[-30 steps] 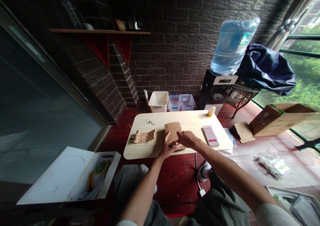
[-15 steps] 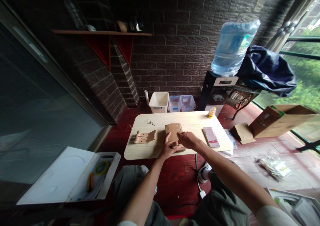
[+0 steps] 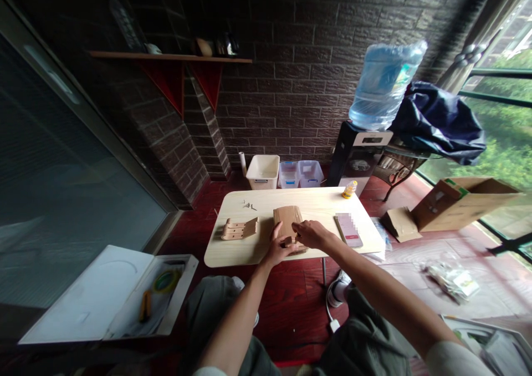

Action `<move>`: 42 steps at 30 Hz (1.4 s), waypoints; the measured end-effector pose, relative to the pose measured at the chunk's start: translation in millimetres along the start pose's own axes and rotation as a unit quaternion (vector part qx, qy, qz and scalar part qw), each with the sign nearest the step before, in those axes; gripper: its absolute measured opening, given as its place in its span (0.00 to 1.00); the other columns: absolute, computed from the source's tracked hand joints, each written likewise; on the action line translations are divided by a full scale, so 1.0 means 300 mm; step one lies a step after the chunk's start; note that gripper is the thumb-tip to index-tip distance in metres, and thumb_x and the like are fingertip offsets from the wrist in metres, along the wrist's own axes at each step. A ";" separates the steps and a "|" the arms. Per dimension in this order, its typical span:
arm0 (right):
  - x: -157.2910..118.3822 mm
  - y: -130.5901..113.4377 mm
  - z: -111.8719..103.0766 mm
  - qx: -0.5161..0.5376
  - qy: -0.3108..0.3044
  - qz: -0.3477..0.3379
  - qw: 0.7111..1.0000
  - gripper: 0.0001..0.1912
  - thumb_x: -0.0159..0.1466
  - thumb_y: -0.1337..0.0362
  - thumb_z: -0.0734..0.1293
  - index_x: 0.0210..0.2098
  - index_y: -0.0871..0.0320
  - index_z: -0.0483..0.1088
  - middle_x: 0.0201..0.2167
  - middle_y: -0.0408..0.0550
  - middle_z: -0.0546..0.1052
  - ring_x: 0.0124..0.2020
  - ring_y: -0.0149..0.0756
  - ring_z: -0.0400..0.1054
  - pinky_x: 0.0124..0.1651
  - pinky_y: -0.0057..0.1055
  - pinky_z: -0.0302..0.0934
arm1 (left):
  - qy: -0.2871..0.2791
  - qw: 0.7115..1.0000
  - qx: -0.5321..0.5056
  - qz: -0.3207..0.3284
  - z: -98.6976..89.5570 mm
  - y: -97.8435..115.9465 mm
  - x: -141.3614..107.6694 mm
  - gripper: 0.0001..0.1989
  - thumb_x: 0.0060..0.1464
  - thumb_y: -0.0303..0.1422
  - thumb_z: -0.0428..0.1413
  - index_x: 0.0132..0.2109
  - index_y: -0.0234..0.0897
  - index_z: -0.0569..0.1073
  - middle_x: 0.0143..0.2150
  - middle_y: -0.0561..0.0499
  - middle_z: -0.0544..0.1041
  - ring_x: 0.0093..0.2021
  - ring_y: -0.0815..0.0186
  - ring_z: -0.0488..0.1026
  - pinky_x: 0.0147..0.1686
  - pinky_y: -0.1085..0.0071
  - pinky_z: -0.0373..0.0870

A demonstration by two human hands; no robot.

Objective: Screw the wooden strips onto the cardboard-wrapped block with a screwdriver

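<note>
The slatted wooden panel [image 3: 286, 220] sits mid-bench [image 3: 328, 212], barely shifted from a moment ago. My left hand [image 3: 274, 251] and right hand [image 3: 313, 234] hold its near end, fingers closed on it. The phone [image 3: 348, 229] just beside it shows only a blurred screen, nothing readable.

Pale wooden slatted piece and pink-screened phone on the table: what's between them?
The head view shows a light-brown wooden panel, with left hand and right hand on it.

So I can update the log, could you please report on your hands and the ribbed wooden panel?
Left hand, right hand: both at ribbed wooden panel. Phone off to the right, not in the way.
</note>
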State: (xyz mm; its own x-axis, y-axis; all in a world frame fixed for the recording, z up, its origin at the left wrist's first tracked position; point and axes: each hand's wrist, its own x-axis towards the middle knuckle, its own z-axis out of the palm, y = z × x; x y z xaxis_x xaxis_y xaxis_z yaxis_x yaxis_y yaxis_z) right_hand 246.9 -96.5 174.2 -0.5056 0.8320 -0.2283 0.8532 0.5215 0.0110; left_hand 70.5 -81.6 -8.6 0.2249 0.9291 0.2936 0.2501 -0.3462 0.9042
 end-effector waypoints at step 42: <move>-0.021 -0.002 -0.024 0.001 0.027 -0.007 1.000 0.14 0.69 0.63 0.62 0.53 0.60 0.68 0.45 0.60 0.79 0.44 0.48 0.76 0.42 0.36 0.66 | 0.005 1.000 -0.004 -0.017 0.005 0.023 0.003 0.12 0.45 0.38 0.68 0.38 0.40 0.81 0.68 0.46 0.61 0.72 0.49 0.48 0.69 0.48 0.47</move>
State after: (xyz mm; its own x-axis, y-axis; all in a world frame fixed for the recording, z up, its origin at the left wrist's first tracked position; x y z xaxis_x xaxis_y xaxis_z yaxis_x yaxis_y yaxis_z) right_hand 248.6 -100.7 182.7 -0.5241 0.8335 -0.1750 0.8459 0.5332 0.0060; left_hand 73.9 -83.5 -2.6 0.2074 0.9416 0.2654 0.2505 -0.3134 0.9160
